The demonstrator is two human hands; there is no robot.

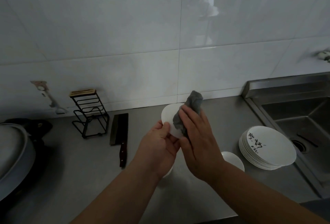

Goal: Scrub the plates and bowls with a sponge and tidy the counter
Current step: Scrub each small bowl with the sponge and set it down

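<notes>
At the far left a rounded metal pot lid (14,152) sits on the dull steel worktop (80,170), then a black wire rack (90,114) against the tiled wall, and a dark, broad-bladed cleaver (119,131) lying flat with its handle toward the near edge. Bare steel lies between the cleaver and the hands. The left hand (157,152) holds a small white plate (169,116) up off the worktop, tilted, with the thumb on its face and the fingers curled behind the lower rim. The right hand (198,138) grips a coarse grey sponge (189,113), fingers closed over it and pressing it to the plate's right side (its upper end pokes out above the fingertips). Just right of the wrists a plain white bowl (234,161) rests near a stack of plates (267,148), smooth and round, the top one bearing black brush marks. The stack overhangs the rim of the steel sink (285,88).
</notes>
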